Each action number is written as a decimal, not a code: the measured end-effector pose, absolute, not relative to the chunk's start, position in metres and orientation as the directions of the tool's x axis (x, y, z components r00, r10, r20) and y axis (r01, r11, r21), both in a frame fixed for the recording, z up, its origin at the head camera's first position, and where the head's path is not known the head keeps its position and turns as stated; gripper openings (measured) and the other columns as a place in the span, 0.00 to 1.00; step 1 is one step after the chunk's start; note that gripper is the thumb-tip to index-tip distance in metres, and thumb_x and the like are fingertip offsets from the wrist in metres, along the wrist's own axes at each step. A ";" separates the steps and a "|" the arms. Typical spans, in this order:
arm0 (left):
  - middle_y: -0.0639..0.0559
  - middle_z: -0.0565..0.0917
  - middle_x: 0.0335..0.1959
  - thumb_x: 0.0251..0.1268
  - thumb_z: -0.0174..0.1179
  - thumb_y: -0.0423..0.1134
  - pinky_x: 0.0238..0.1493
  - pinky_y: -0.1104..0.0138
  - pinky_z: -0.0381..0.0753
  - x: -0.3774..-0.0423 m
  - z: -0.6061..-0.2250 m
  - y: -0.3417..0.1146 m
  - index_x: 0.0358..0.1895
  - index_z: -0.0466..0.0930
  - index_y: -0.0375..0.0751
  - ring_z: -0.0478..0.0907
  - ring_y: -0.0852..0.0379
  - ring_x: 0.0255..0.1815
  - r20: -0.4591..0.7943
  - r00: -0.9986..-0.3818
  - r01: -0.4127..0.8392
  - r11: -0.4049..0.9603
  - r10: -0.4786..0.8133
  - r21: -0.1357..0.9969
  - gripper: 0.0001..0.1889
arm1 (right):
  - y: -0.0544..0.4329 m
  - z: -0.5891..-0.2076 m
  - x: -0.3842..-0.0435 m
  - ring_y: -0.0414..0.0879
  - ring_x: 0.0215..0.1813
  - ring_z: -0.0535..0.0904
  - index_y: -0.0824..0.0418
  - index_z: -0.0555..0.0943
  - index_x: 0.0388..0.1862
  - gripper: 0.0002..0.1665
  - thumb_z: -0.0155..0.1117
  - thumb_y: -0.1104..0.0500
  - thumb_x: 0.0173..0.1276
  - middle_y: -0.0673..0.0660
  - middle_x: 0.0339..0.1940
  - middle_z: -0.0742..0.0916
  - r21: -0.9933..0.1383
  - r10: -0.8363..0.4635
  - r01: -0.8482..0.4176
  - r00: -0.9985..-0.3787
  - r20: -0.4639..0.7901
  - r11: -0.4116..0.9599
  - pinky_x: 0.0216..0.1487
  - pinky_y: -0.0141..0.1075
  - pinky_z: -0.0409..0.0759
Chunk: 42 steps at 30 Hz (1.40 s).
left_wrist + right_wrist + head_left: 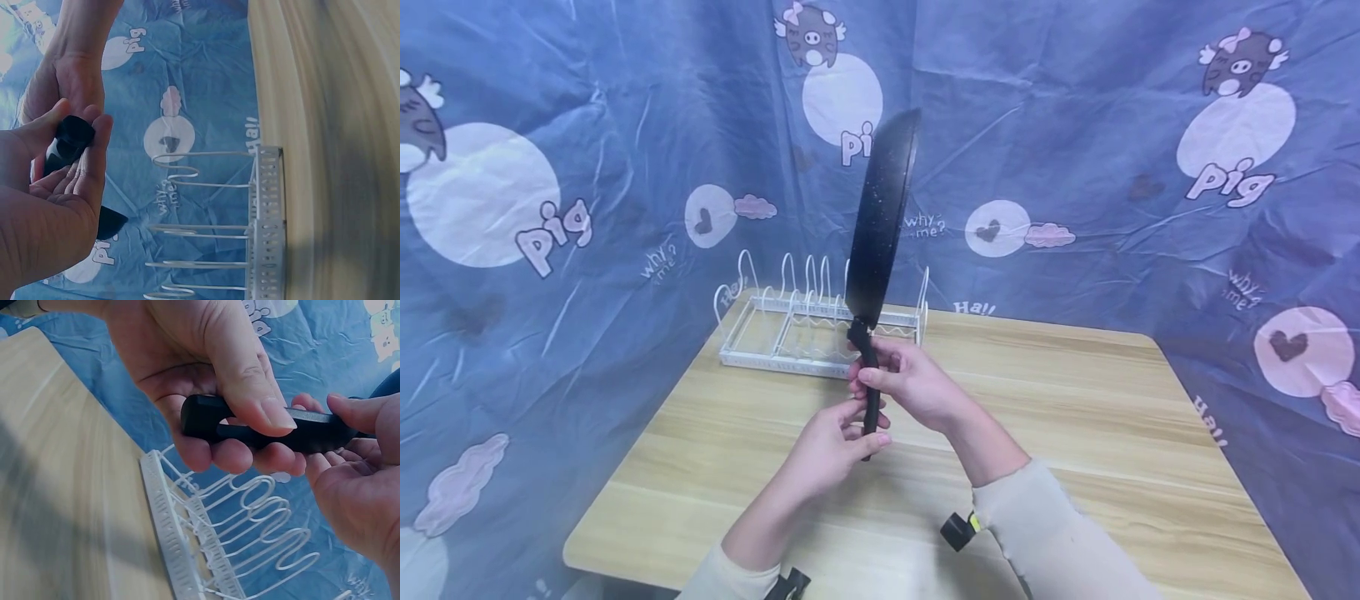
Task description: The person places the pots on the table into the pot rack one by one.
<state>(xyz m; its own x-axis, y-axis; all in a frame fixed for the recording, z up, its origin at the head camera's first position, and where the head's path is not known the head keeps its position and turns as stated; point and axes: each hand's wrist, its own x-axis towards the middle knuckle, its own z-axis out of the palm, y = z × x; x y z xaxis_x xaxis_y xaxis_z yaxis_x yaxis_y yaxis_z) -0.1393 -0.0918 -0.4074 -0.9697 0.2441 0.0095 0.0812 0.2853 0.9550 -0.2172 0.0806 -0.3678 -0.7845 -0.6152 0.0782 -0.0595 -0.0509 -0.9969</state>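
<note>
A black frying pan (880, 225) stands nearly upright above the table, its handle pointing down and its body almost edge-on in the head view. My left hand (831, 442) pinches the lower end of the handle between thumb and fingers. Just above it, my right hand (917, 387) grips the handle close to the pan body. In the right wrist view both hands are on the black handle (312, 431), whose end has a slot. The handle's end (74, 131) faces the camera in the left wrist view, where most of the pan is hidden behind the hands.
A white wire rack (790, 364) with upright loops stands at the back left of the wooden table (1060, 400), partly behind the pan and the hands. Blue patterned cloth (1060, 150) hangs around the table's back and sides.
</note>
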 end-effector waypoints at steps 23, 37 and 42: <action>0.43 0.93 0.51 0.72 0.72 0.39 0.41 0.71 0.87 -0.133 -0.445 -0.098 0.72 0.79 0.32 0.94 0.52 0.47 -0.060 -0.968 0.010 0.279 0.243 0.960 0.29 | 0.069 -0.418 -0.232 0.40 0.42 0.86 0.73 0.69 0.72 0.24 0.56 0.71 0.81 0.50 0.40 0.89 -0.981 -0.682 0.177 -0.727 -0.079 -0.074 0.53 0.32 0.85; 0.43 0.94 0.47 0.70 0.73 0.37 0.42 0.69 0.90 -0.140 -0.460 -0.093 0.63 0.84 0.27 0.93 0.55 0.43 -0.088 -0.964 -0.022 0.256 0.250 0.966 0.23 | 0.072 -0.444 -0.241 0.39 0.41 0.87 0.68 0.72 0.66 0.17 0.54 0.71 0.82 0.50 0.40 0.89 -0.963 -0.697 0.255 -0.706 -0.125 -0.086 0.52 0.31 0.86; 0.42 0.93 0.45 0.70 0.73 0.35 0.42 0.66 0.92 -0.140 -0.463 -0.094 0.65 0.82 0.24 0.92 0.54 0.43 -0.112 -0.961 -0.052 0.233 0.253 0.971 0.25 | 0.071 -0.450 -0.242 0.39 0.42 0.87 0.65 0.74 0.61 0.13 0.54 0.72 0.82 0.49 0.38 0.89 -0.956 -0.709 0.277 -0.693 -0.130 -0.096 0.53 0.30 0.86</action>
